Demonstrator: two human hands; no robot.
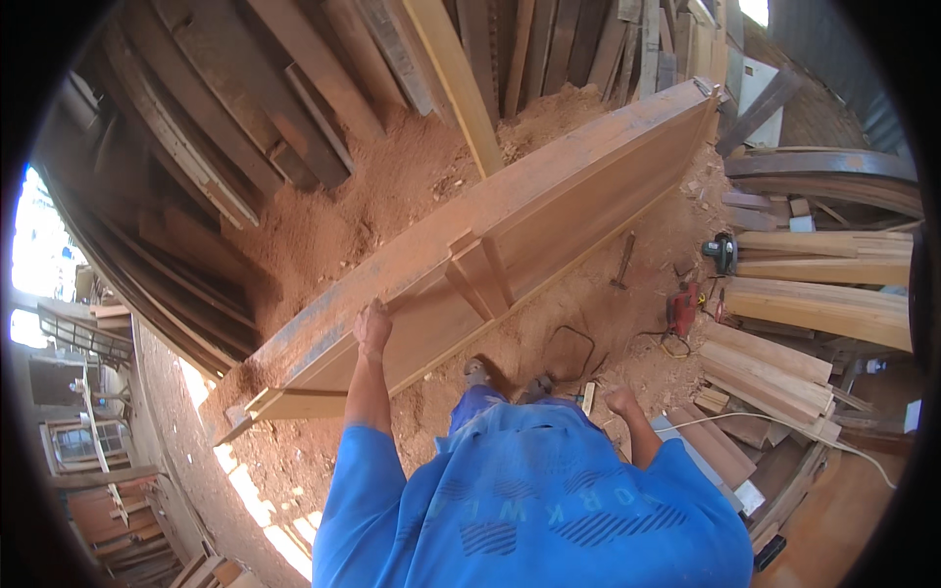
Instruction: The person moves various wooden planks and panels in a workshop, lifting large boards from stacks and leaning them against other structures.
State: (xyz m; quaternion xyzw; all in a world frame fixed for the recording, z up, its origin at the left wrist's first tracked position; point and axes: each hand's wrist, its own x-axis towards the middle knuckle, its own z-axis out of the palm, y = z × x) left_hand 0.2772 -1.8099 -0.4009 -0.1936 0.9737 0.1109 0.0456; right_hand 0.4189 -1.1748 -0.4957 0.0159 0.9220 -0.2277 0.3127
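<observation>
A long wooden panelled piece (588, 213) with a raised moulding strip (478, 283) across its face stands slantwise before me, tilted beside a thick, sawdust-covered beam (412, 257). My left hand (373, 328) grips its upper edge left of the moulding, fingers curled over the top. Down at my right side, apart from the panel, my right hand (621, 401) is curled into a fist, and no object shows in it. A hammer (625, 261) lies on the dusty ground beyond the panel's lower edge.
Red-brown sawdust (331, 220) is heaped behind the beam, below upright timber planks (287, 59). A red power tool (684, 309) and a green power tool (720, 253) lie at right by stacked boards (816, 301). A dark cord (581, 334) loops near my feet; a pale cable (779, 419) crosses the boards.
</observation>
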